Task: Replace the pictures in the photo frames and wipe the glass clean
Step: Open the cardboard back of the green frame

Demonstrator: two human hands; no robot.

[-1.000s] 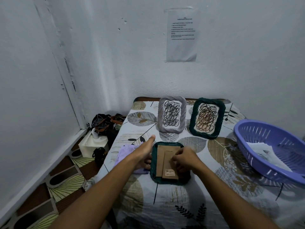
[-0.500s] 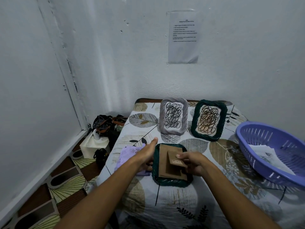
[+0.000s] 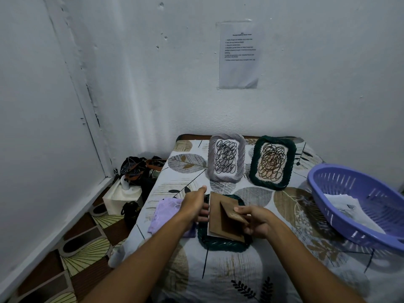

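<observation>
Head camera looks down on a worktop draped in a leaf-print cloth. A dark green frame lies face down near the front edge. Its brown backing board is lifted clear of the frame on the right side, tilted up. The right hand grips the board's fold-out stand, thumb on top and fingers curled beneath. The left hand rests at the frame's left edge, thumb stretched forward; its fingers are partly hidden behind the board, so I cannot tell whether they hold anything. A lilac cloth lies just beside that hand. Farther back, a grey frame and a second green frame stand upright, each showing a scribbled picture. At the right sits a purple basket holding sheets of paper.
</observation>
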